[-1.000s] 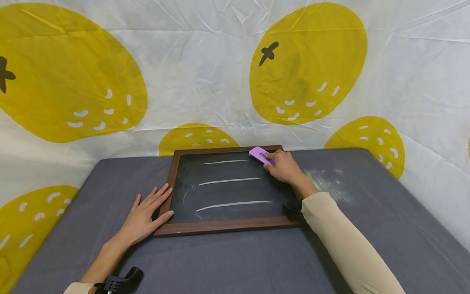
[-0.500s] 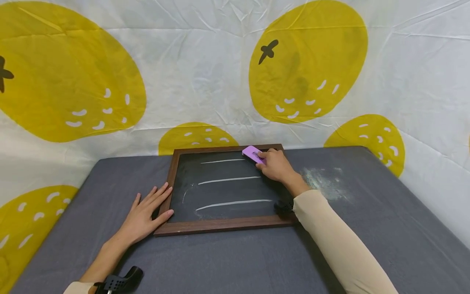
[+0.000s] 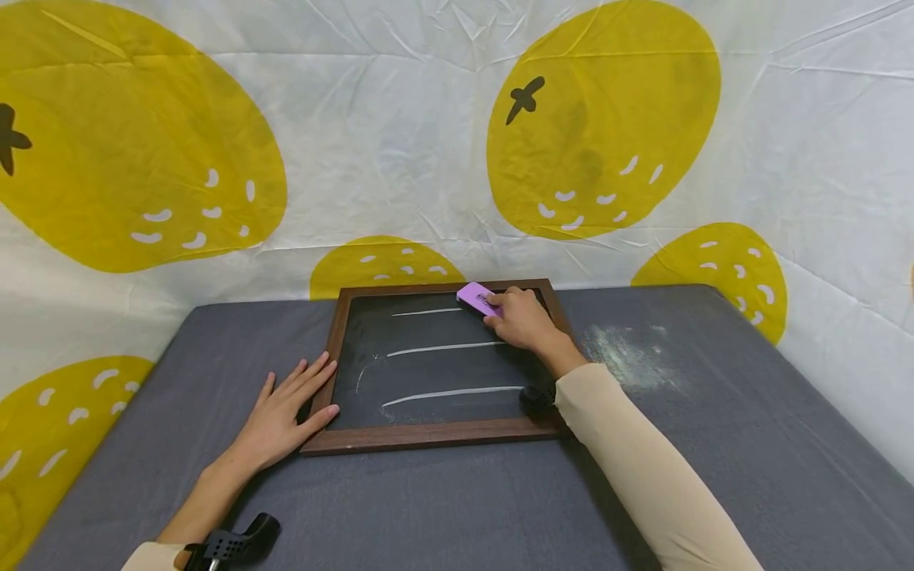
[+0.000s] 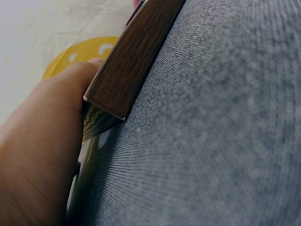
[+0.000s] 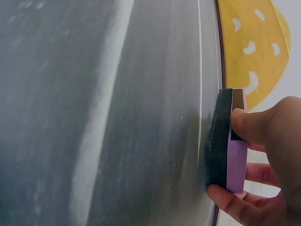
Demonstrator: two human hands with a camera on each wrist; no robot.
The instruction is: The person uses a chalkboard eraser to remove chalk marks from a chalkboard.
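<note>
A chalkboard in a dark brown wooden frame lies on the cloth-covered table, bearing three white chalk lines. My right hand grips a purple chalkboard eraser on the board's far part, at the right end of the top line. In the right wrist view, thumb and fingers hold the eraser by its edges, its dark felt side toward the board. My left hand rests with spread, straight fingers against the frame's left side. The left wrist view shows the frame's corner beside that hand.
Grey cloth covers the table. To the right of the board is a pale chalk-dust smudge. Behind the table hangs a white curtain printed with yellow fruit. Black devices are worn on the wrists.
My right hand has slid left along the top chalk line with the eraser, and that line has become shorter at its right end. My left hand stays against the frame.
</note>
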